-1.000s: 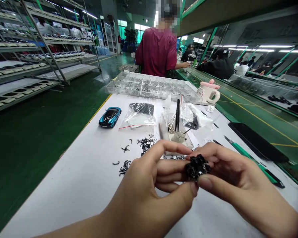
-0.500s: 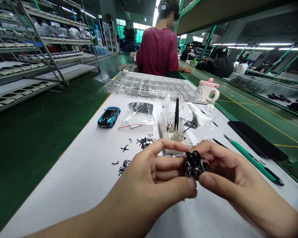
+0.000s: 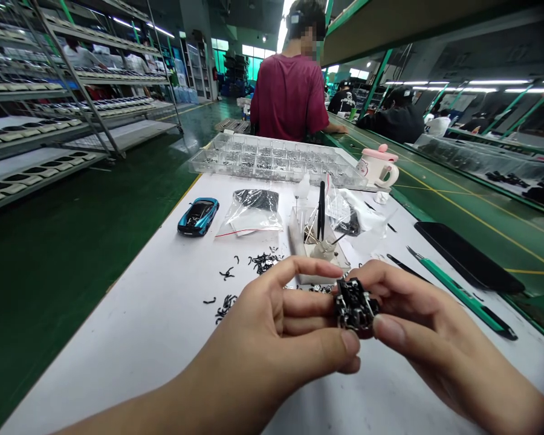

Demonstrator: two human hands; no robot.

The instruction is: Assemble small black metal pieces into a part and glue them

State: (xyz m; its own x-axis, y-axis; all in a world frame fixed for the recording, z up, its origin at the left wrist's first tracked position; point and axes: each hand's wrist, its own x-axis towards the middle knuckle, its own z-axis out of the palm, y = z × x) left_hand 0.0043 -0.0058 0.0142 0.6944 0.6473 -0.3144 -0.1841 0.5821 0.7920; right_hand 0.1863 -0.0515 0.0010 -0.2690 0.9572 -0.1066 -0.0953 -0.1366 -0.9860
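Between my two hands, above the white table [image 3: 131, 338], is a small black part with silvery bits [image 3: 356, 307], its exact kind unclear. My left hand [image 3: 294, 329] is closed on its left side, thumb below and fingers behind. From the right, my right hand [image 3: 412, 308] grips it with thumb and fingertips. Loose small black curved pieces [image 3: 226, 307] lie on the table left of my hands, and another heap of black bits [image 3: 265, 261] sits a little farther back. Beyond the hands stands a small box [image 3: 299, 241] with black tweezers [image 3: 321, 208] and thin sticks in it.
A blue toy car [image 3: 198, 217] and a clear zip bag [image 3: 251, 211] lie at the left. Behind them is a compartmented clear tray [image 3: 276, 160], with a lidded mug [image 3: 377, 166] beside it. At right are a green pen-like tool [image 3: 462, 293] and a black case [image 3: 466, 254]. A person [image 3: 288, 96] sits ahead.
The black part has tilted and turned slightly between my fingers, showing more of its silvery inside. My right thumb has shifted a little to the right along it.
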